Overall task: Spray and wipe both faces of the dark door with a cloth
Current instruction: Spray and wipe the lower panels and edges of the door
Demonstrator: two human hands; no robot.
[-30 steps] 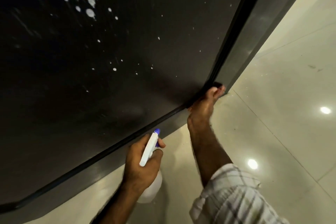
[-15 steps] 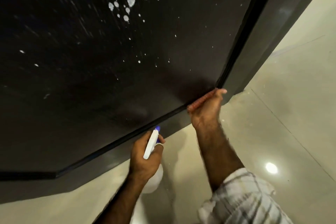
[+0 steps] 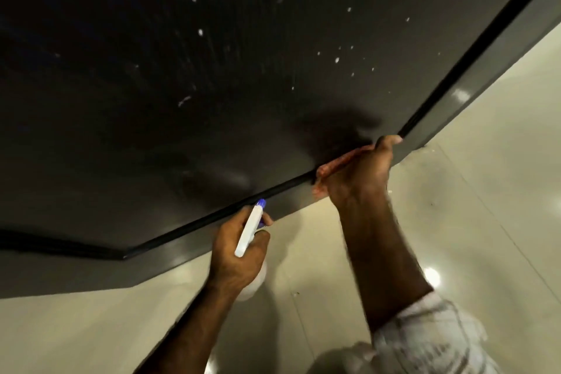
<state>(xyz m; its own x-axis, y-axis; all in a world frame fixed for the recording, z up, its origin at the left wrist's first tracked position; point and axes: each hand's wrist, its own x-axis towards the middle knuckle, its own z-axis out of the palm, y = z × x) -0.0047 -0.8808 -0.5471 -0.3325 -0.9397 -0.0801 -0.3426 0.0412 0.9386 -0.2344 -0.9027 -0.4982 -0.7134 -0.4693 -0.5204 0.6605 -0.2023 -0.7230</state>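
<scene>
The dark door point(image 3: 188, 76) fills the upper frame, its face dotted with white spray droplets. My left hand point(image 3: 236, 252) grips a white spray bottle point(image 3: 249, 231) with a blue nozzle, held just below the door's bottom edge. My right hand point(image 3: 358, 176) presses a reddish cloth point(image 3: 337, 164) against the door's lower right corner. Only a strip of the cloth shows along the hand; the rest is hidden under the palm.
A black seal strip point(image 3: 194, 225) runs along the door's bottom edge and up its right side. Glossy cream floor tiles point(image 3: 473, 222) lie below and to the right, reflecting ceiling lights. A checked sleeve point(image 3: 431, 340) covers my right forearm.
The view has swung left, so the droplets sit further right. My right hand has shifted left along the door's bottom edge, and the reddish cloth now shows under it. The bottle hand has barely moved.
</scene>
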